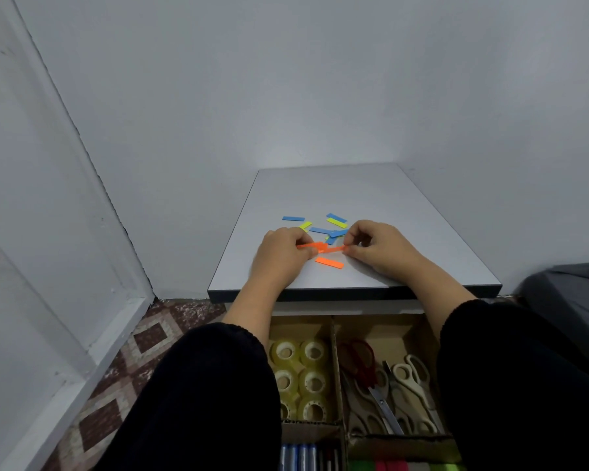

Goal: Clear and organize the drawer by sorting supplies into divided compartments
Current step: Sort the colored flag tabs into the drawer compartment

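**Orange strips gathered on the bench**

Orange strips [322, 248] sit pinched between left hand [279, 253] and right hand [381, 248], fingers grasping each end, probably squaring them together before they go to the drawer [337, 338] below; blue and yellow strips [335, 219] lie loose beyond.

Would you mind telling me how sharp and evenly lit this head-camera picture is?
Head view: soft, even light with faint shadows under both hands; wide-angle bending curves the wall edges; the orange strips pinched between the left hand and right hand look slightly smeared; no glare.
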A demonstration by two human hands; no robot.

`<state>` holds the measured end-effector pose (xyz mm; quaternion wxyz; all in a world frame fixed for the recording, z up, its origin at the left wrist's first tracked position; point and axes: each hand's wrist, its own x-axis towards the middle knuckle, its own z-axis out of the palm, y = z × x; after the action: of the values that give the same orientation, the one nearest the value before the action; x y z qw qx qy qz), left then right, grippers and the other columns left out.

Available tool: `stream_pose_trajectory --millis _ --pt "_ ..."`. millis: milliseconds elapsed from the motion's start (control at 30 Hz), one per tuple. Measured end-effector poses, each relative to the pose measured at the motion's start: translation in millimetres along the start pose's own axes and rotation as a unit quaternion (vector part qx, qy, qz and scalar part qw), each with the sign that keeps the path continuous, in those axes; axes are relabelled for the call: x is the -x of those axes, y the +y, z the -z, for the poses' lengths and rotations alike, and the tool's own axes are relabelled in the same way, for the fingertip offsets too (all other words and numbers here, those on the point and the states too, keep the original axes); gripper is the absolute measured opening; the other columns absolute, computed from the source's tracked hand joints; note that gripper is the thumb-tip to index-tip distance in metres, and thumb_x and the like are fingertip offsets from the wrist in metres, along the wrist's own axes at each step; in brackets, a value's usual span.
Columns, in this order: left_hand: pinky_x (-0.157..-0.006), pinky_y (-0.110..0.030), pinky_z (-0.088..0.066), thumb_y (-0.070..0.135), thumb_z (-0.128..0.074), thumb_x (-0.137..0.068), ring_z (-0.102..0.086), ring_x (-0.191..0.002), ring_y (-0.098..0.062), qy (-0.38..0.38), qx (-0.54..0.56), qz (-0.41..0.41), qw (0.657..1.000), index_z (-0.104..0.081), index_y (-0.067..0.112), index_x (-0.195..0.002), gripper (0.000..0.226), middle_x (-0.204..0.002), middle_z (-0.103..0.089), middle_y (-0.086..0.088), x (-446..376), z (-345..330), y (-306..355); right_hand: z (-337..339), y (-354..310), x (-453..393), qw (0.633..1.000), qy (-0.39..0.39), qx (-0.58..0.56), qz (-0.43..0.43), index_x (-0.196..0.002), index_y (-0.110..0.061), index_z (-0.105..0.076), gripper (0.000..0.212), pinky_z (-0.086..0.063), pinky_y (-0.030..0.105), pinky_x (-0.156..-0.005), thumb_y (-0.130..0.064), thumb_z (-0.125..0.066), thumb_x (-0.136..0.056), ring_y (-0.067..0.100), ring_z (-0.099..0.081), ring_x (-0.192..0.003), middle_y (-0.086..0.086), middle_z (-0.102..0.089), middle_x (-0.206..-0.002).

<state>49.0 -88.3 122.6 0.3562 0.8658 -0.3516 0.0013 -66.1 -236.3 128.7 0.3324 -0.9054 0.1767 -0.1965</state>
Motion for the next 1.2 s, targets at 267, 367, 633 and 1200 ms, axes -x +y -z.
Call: stream_pose_trajectory --millis 267,367,633,1200 --pt "-0.094 -0.03 -0.045 0.022 -0.064 -0.09 -0.056 -0.11 -0.018 -0.009 0.078 0.01 0.997 -0.071 0.015 -0.112 0.024 -0.116 -0.067 -0.003 1.5 3.4 1.3 7.8 -8.6 14.6 0.98 -0.061 -0.185 -0.049 -0.089 -0.02 -0.074 0.015 -0.048 0.022 -0.08 -0.007 -0.067 -0.085 0.015 -0.061 -0.09 0.002 -0.07 -0.093" --pt "-0.094 -0.03 -0.044 0.026 -0.062 -0.092 -0.055 -0.113 -0.019 -0.011 0.067 0.004 0.998 -0.07 0.016 -0.114 0.026 -0.12 -0.065 -0.004 1.5 3.8 0.3 5.3 -12.4 16.3 0.987 -0.078 -0.13 -0.059 -0.087 -0.023 -0.075 0.013 -0.045 0.021 -0.077 -0.012 -0.068 -0.084 0.011 -0.059 -0.091 -0.003 -0.069 -0.092" --pt "-0.082 -0.025 -0.041 0.036 -0.062 -0.09 -0.052 -0.11 -0.016 0.014 -0.03 -0.015 0.999 -0.07 0.018 -0.115 0.031 -0.115 -0.061 -0.001 5.0 0.5 4.7 -1.7 -16.6 17.5 0.998 -0.057 -0.006 -0.024 -0.094 -0.031 -0.075 0.013 -0.043 0.021 -0.07 -0.036 -0.071 -0.083 0.006 -0.052 -0.083 -0.016 -0.062 -0.088" --pt "-0.09 -0.03 -0.047 0.022 -0.069 -0.086 -0.056 -0.098 -0.014 0.005 0.101 0.015 0.995 -0.072 0.015 -0.106 0.022 -0.106 -0.068 0.0 15.0 8.7 7.2 3.2 -14.9 20.1 0.993 -0.039 -0.097 -0.052 -0.083 -0.024 -0.069 0.009 -0.044 0.02 -0.068 -0.016 -0.073 -0.081 0.011 -0.052 -0.075 -0.002 -0.062 -0.082"
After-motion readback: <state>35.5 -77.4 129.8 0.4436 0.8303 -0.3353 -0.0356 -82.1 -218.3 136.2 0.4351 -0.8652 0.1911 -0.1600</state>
